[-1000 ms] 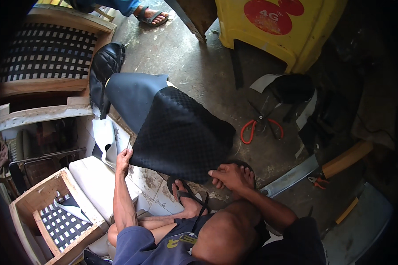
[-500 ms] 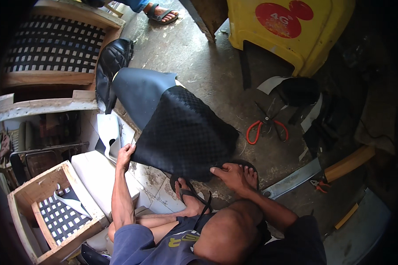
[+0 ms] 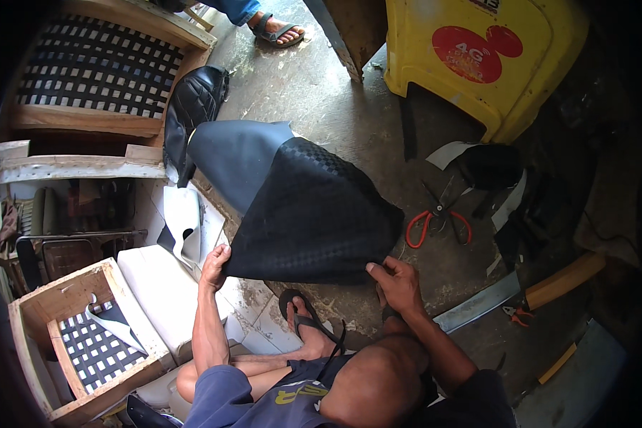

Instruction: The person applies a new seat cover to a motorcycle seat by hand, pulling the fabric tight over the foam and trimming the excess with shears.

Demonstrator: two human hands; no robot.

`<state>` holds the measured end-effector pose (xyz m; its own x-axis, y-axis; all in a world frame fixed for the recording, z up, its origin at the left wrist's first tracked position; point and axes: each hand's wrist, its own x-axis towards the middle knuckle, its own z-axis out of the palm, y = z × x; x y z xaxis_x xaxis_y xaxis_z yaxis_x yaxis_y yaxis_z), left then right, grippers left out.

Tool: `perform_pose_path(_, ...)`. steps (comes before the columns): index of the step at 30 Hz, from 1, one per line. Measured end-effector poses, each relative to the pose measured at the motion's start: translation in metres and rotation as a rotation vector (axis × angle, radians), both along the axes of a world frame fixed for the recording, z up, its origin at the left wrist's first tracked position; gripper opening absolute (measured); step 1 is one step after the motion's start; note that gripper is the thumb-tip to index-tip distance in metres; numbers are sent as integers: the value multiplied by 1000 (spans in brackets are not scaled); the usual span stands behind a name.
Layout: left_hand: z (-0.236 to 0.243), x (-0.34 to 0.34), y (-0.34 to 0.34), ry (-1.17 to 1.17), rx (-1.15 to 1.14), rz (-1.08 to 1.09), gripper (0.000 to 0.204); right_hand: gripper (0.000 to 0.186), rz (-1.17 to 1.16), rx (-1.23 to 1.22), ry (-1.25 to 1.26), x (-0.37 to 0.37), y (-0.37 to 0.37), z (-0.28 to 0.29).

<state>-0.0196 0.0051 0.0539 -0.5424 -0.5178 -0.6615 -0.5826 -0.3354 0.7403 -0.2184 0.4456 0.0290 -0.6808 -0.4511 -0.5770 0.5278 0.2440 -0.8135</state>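
A black checkered sheet of upholstery material is spread over the near end of a motorcycle seat, whose smooth grey-black far end shows. My left hand pinches the sheet's near left corner. At its near right corner, my right hand grips the edge between thumb and fingers. The near edge runs fairly straight between both hands. What lies under the sheet is hidden. To the right of the sheet, scissors with red handles lie on the floor.
Wooden frames with woven webbing stand at the left, beside a black padded seat. A yellow plastic stool is at the far right, with black scraps below it. Pliers lie near a long metal blade. Another person's sandalled foot is beyond.
My right hand has moved right and slightly forward with its corner of the sheet. The near edge is drawn straighter. The whole view has shifted a little.
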Motion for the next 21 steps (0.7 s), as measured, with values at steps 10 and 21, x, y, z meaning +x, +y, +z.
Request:
perform_pose_path(10,-10,17,-4,-47,-11,17,22,40,78,79,203,7,2,-1)
perform_pose_path(21,-19,18,-9,-133,-149,-26,24,40,183,124,158,8,6,2)
